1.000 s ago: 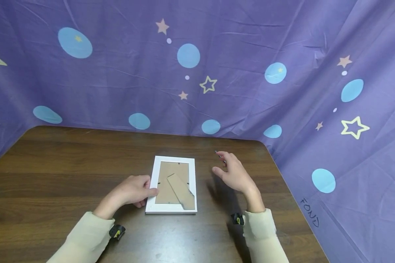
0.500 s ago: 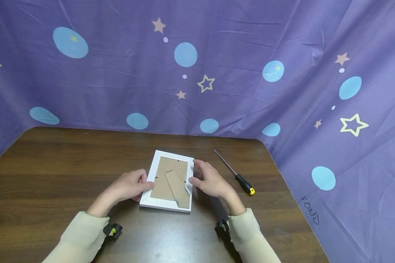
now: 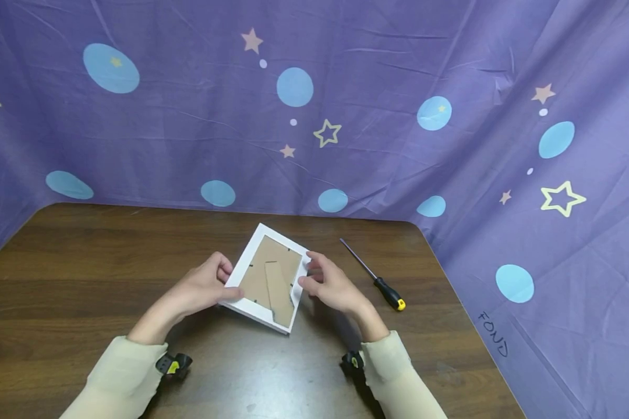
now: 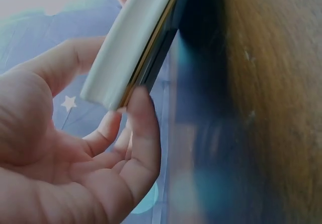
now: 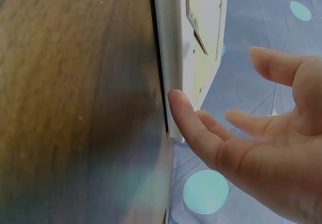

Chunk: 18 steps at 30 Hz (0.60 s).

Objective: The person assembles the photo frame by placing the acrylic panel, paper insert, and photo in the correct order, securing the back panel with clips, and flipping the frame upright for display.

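Observation:
A white picture frame (image 3: pixel 266 273) is held back side up, its brown backing board and fold-out stand showing. It is tilted, far end raised off the wooden table (image 3: pixel 84 262). My left hand (image 3: pixel 201 288) pinches the frame's left edge; in the left wrist view the thumb lies over the white rim (image 4: pixel 131 43) and the fingers (image 4: pixel 143 118) curl under it. My right hand (image 3: pixel 330 285) is at the right edge. In the right wrist view one fingertip (image 5: pixel 176 100) touches the frame's rim (image 5: pixel 171 58), and the thumb stands off it.
A screwdriver (image 3: pixel 377 280) with a black and yellow handle lies on the table just right of my right hand. A purple cloth (image 3: pixel 346 87) with stars and blue dots hangs behind the table and down its right side.
The right hand left the screwdriver on the table and came to the frame's right edge. The frame, flat a second ago, has been lifted at its far end and turned clockwise.

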Each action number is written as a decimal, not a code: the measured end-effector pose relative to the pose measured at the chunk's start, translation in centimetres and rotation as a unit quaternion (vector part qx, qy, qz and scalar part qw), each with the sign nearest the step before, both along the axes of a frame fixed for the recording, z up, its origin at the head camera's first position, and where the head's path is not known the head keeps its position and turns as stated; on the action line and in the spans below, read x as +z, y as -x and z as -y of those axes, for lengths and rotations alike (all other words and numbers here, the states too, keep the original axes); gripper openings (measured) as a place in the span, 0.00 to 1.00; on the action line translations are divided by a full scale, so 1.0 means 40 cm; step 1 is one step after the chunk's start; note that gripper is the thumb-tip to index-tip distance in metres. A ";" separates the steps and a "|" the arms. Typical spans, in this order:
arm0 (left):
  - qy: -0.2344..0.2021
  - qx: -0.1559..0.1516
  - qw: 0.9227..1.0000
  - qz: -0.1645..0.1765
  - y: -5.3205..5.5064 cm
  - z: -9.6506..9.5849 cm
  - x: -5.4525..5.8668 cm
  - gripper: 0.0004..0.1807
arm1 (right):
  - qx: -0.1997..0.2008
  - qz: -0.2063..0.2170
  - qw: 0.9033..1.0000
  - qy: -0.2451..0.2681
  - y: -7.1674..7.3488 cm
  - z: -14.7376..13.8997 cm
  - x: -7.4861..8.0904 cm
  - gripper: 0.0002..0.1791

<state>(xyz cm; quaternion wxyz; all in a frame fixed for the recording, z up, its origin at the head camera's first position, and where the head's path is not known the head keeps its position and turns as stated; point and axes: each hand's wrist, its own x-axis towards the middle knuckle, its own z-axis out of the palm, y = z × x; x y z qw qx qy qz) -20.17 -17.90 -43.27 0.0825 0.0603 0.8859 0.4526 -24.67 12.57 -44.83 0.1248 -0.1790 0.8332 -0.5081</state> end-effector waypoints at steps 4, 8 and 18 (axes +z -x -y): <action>-0.015 0.006 1.000 -0.014 0.000 -0.007 0.007 0.35 | -0.017 0.022 0.999 0.043 0.003 0.005 0.006 0.38; -0.033 0.020 0.998 -0.041 -0.003 -0.013 0.011 0.36 | -0.040 0.036 0.996 0.071 0.013 0.007 0.023 0.37; -0.020 0.056 0.989 -0.133 -0.007 -0.038 0.034 0.33 | -0.058 0.076 0.981 0.170 0.050 -0.004 0.075 0.37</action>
